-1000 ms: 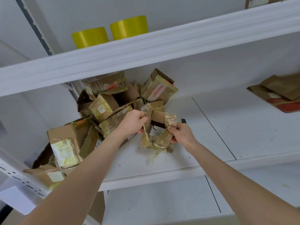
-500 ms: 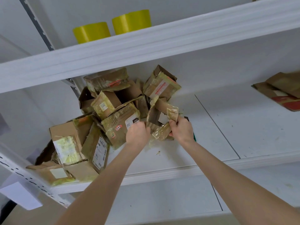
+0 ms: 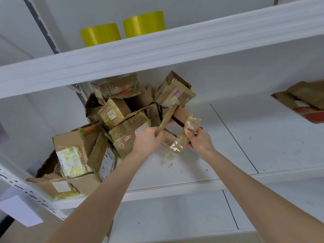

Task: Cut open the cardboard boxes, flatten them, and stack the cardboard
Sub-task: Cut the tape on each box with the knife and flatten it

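**Two hands pulling a taped box apart over the middle shelf**

At the centre of the frame we hold a small, torn cardboard box (image 3: 168,141) in both hands, just above the white shelf (image 3: 219,160). Our left hand (image 3: 148,140) has its fingers curled round a loose brown flap (image 3: 165,120) that points up and away from us. Our right hand (image 3: 199,140) is closed round the opposite side, which is wrapped in crinkled yellowish tape (image 3: 192,122).

Left of centre is a jumbled pile of boxes (image 3: 114,130). At the right edge lies a low stack of flattened cardboard (image 3: 301,100).

We judge this box to be open but not yet flat. To do it well, we should grip close to the corner seam and draw our hands apart steadily, so the tape gives before the board rips. The tape looks stretchy and may cling. A hard yank could send our left elbow into the pile.
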A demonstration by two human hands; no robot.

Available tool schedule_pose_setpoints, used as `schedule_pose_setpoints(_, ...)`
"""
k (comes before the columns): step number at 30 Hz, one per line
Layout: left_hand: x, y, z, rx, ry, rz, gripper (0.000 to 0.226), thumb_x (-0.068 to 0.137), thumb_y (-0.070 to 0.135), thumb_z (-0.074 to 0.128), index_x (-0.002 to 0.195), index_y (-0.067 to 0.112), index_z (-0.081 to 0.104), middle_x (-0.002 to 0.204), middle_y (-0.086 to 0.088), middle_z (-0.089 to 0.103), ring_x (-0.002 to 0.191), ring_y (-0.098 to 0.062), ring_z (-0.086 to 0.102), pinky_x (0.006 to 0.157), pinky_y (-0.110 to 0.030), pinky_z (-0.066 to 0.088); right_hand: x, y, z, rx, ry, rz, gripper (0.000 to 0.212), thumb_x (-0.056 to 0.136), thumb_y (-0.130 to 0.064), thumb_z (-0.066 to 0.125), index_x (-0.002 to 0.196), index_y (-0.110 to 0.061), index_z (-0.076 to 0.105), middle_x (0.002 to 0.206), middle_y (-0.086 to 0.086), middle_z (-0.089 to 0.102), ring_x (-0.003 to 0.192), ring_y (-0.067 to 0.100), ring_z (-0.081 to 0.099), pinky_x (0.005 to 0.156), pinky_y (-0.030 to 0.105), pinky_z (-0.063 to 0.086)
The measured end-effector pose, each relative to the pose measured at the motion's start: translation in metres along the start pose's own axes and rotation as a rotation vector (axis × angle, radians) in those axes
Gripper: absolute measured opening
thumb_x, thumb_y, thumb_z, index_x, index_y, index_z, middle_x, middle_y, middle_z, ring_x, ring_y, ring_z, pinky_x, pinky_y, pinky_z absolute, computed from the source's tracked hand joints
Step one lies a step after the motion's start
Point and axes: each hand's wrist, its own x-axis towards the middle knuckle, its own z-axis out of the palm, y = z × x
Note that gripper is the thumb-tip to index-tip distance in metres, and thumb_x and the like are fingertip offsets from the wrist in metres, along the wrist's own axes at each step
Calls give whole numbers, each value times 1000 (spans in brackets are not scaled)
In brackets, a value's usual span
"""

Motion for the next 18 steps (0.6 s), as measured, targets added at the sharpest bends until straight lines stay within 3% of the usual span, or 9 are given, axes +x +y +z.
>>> schedule_pose_setpoints(2,-5,9,6,105,53,86,29,98,26,46,95,6,68,78,-12,65,74,-30,61,62,-34,48,-1,-2,2,-201,39,47,50,88,-50,57,120,-13,50,107,8,65,93,29,65,81,42,55)
schedule_pose_setpoints(4,-12,15,15,206,68,161,31,99,29,44,93,6,65,82,-13,65,79,-33,62,64,-35,46,-6,-6,0,-312,67,125,76,78,-68,57,128,-13,41,111,5,61,104,29,61,87,41,49)
schedule_pose_setpoints(5,-15,18,18,238,68,190,33,99,31,43,93,6,64,83,-13,65,80,-33,62,65,-36,47,-7,-7,-2,-334,76,153,79,75,-69,59,126,-13,40,109,4,60,103,28,61,85,39,48)
schedule_pose_setpoints(7,-18,19,21,218,71,225,34,100,30,43,91,4,64,82,-14,65,78,-33,63,66,-38,49,-7,-9,-7,-323,44,173,63,76,-56,64,117,-12,46,104,3,62,94,25,63,81,38,52)
schedule_pose_setpoints(10,-14,13,14,131,86,195,32,100,24,46,87,1,63,77,-14,63,76,-33,62,66,-38,49,-8,-11,-15,49,-125,192,12,85,-15,59,97,-12,58,99,11,67,82,25,66,63,31,59)
schedule_pose_setpoints(13,1,-1,3,75,40,84,29,100,23,46,88,2,63,83,-13,64,78,-28,60,68,-36,49,-10,-11,-25,352,-190,231,15,90,3,49,91,-7,59,86,12,70,71,21,70,55,23,57)
schedule_pose_setpoints(15,7,-7,-2,24,2,45,29,99,24,47,77,9,58,82,-12,65,75,-25,60,65,-31,47,-11,-5,-32,476,-259,257,17,93,3,46,102,-2,60,91,17,72,76,24,72,61,26,59)
schedule_pose_setpoints(18,12,-12,-6,-88,-49,-4,34,98,26,49,65,22,47,82,-12,66,76,-26,66,70,-36,52,-16,8,-35,657,-358,295,22,96,3,46,114,1,58,101,20,72,86,26,73,65,29,59)
